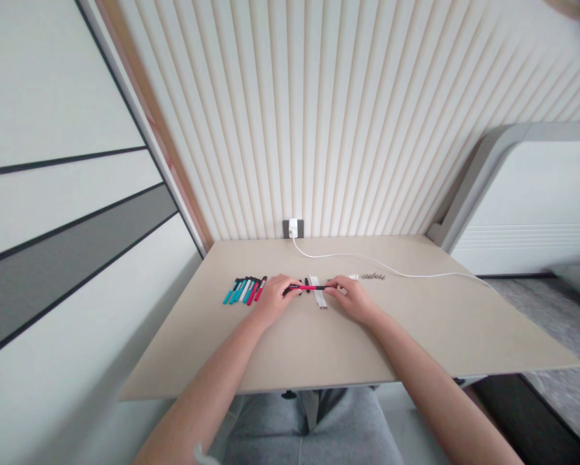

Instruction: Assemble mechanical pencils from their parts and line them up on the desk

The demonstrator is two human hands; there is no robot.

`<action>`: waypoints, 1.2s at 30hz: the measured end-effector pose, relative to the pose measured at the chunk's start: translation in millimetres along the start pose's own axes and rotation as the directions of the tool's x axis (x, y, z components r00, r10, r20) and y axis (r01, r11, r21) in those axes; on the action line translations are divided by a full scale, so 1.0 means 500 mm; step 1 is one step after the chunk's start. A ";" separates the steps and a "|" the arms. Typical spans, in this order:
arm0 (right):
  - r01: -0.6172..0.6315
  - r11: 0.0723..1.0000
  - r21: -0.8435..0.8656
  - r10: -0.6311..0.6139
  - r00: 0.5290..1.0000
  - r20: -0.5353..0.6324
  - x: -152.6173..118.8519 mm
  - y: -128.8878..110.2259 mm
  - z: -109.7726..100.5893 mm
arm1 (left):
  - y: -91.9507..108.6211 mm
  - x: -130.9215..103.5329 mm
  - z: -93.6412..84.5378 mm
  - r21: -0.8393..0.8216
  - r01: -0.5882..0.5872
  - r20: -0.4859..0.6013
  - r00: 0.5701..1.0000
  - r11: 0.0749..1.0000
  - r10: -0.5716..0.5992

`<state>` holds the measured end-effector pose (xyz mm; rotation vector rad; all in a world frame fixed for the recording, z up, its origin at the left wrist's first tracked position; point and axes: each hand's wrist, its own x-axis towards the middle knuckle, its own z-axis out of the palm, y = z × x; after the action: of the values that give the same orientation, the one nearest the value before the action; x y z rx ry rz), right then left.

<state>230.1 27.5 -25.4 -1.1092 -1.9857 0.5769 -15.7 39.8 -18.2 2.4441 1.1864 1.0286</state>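
Observation:
A red and black pen (309, 287) is held level between my two hands, above the beige table. The fingers of my left hand (274, 298) pinch its left end. At its right end, the fingertips of my right hand (352, 297) close on the black part. Behind the pen lie thin white sticks (320, 298) and a small black piece (307, 284). Left of my left hand, several teal, white and red pen barrels (244, 290) with black ends lie side by side. Small coiled pieces (372, 276) and small white pieces (353, 276) lie beyond my right hand.
The beige table (406, 329) stands against a ribbed wall. A white charger (293, 227) sits in the wall socket, and its white cable (382, 264) runs across the back of the table to the right. A white cabinet stands at the left.

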 end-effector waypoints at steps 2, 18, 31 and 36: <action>-0.004 1.000 -0.007 0.005 1.000 0.014 0.000 0.001 0.000 | 0.000 0.000 0.000 0.010 -0.004 -0.001 1.000 1.000 0.004; 0.018 0.999 -0.040 -0.021 0.996 -0.081 0.001 0.002 -0.001 | -0.004 0.002 0.003 -0.003 0.028 -0.039 0.999 1.000 -0.028; 0.013 0.999 -0.050 -0.017 0.997 -0.081 0.003 0.007 0.002 | -0.032 -0.002 0.012 -0.017 0.211 -0.155 0.965 0.977 -0.211; 0.014 0.999 -0.049 -0.017 0.997 -0.075 0.002 0.004 0.002 | -0.032 -0.005 0.015 -0.041 0.214 -0.151 0.964 0.976 -0.217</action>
<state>229.9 29.4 -27.2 -1.1272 -1.9509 0.4747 -21.2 48.9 -32.7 2.1891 1.4426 1.1756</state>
